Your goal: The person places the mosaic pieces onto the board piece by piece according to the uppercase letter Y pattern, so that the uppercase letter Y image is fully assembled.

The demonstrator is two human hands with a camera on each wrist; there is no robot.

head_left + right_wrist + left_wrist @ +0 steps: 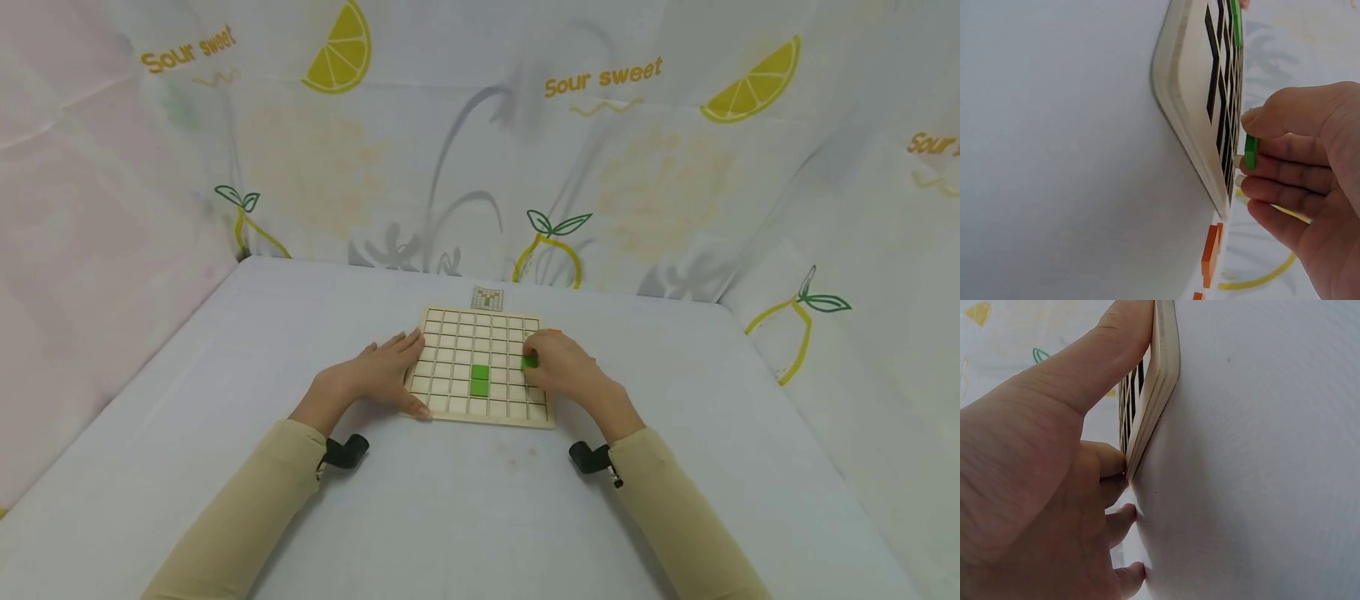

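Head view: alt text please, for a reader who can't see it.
A person's right hand pinches a green tile at the right side of a wooden grid board, while the left hand touches its left edge. Two more green tiles sit in adjoining squares. A small grid-patterned card lies behind the board.

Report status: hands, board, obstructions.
Left hand braced at board edge. Right hand pinching green tile. Two other green tiles on board. Nothing visibly blocking.
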